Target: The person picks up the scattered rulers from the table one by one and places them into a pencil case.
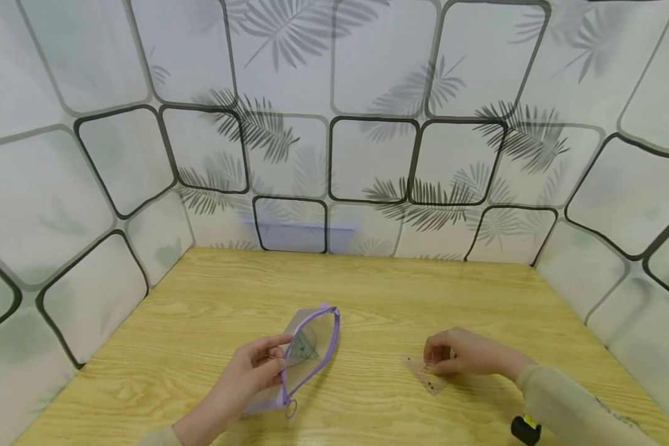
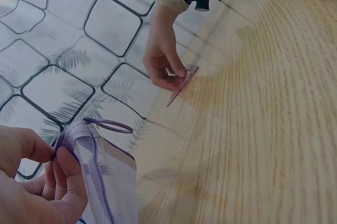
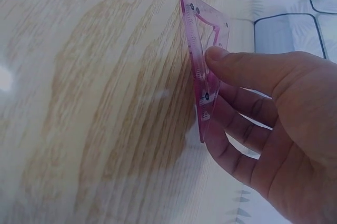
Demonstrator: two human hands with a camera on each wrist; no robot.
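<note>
A see-through zip pouch (image 1: 322,350) with purple edging gapes open left of the table's middle. My left hand (image 1: 254,370) pinches its near-left edge between thumb and fingers. Through the mesh side I see a greenish set square (image 1: 303,348) and a rounded clear shape that looks like a protractor. To the right, my right hand (image 1: 461,353) pinches a pink transparent set square (image 3: 197,66) between thumb and fingers, tilted and held just over the wood. A purple ring pull (image 2: 109,125) hangs at the pouch's zip end.
The wood-grain table (image 1: 368,291) is bounded at the back and sides by a patterned curtain (image 1: 373,158) with squares and leaves. A black wrist device (image 1: 526,429) with a yellow part sits by the right sleeve.
</note>
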